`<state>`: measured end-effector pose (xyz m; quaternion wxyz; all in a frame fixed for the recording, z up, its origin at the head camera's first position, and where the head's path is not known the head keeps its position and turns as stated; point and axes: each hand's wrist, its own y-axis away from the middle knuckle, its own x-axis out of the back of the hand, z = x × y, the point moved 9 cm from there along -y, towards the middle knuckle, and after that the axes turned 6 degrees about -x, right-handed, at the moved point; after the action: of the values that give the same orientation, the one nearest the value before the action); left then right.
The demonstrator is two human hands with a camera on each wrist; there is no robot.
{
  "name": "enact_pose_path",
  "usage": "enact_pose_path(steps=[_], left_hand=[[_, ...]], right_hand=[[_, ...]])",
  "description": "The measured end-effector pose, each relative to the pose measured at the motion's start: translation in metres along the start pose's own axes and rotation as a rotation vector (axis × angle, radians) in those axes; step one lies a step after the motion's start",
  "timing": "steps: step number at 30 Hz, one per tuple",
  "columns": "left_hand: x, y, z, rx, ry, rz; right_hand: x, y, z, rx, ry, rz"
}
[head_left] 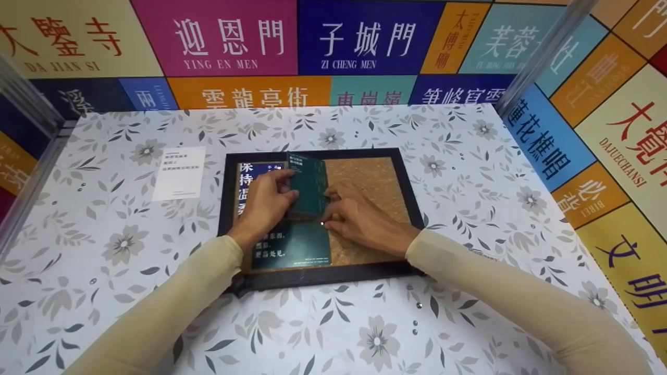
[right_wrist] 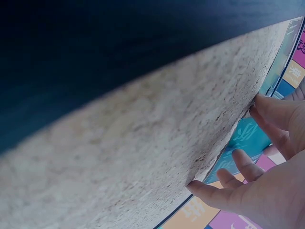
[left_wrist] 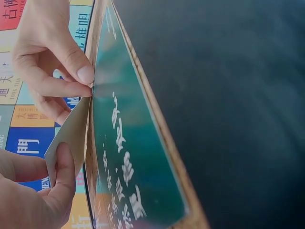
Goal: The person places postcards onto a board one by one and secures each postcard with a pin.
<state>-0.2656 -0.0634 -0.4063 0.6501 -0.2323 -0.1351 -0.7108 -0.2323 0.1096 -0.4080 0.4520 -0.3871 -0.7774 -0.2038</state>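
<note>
My left hand holds a dark green printed card by its left side, thumb and fingers pinching the edge. In the left wrist view, the card's pale back tilts up from the board. At the card's lower right corner, my right hand brings thumb and forefinger together, a tiny bright spot showing there. Its other fingers touch near the card's right edge. Below lies another green card with white lettering, flat on the cork board. A dark blue card lies partly behind my left hand.
A black frame borders the cork. To the left, a white printed card lies on the flowered tablecloth. Colourful panels with large characters stand behind the table and along its right side.
</note>
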Motion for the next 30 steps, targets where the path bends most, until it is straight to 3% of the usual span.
enact_pose_path(steps=[14, 16, 17, 23, 24, 27, 30], left_hand=[[-0.007, -0.001, -0.001, 0.012, -0.005, -0.018], [-0.008, -0.002, -0.001, 0.004, -0.02, -0.026], [-0.011, -0.006, -0.011, -0.012, -0.009, -0.032], [-0.02, -0.01, -0.014, -0.087, -0.05, -0.114], [-0.02, -0.006, -0.005, -0.093, -0.08, -0.134], [-0.029, -0.01, -0.015, -0.15, -0.152, -0.171], [-0.035, -0.008, -0.016, -0.155, -0.247, -0.215]], right_hand=[[-0.002, 0.0, 0.003, -0.063, 0.006, -0.032], [-0.002, 0.0, 0.003, -0.064, 0.011, -0.032], [-0.002, 0.0, 0.003, -0.065, 0.016, -0.031], [-0.002, 0.0, 0.001, -0.053, 0.045, -0.015], [-0.002, 0.0, 0.001, -0.048, 0.047, -0.01], [-0.001, 0.0, -0.001, -0.031, 0.049, 0.004], [0.0, 0.001, -0.001, -0.018, 0.049, 0.015]])
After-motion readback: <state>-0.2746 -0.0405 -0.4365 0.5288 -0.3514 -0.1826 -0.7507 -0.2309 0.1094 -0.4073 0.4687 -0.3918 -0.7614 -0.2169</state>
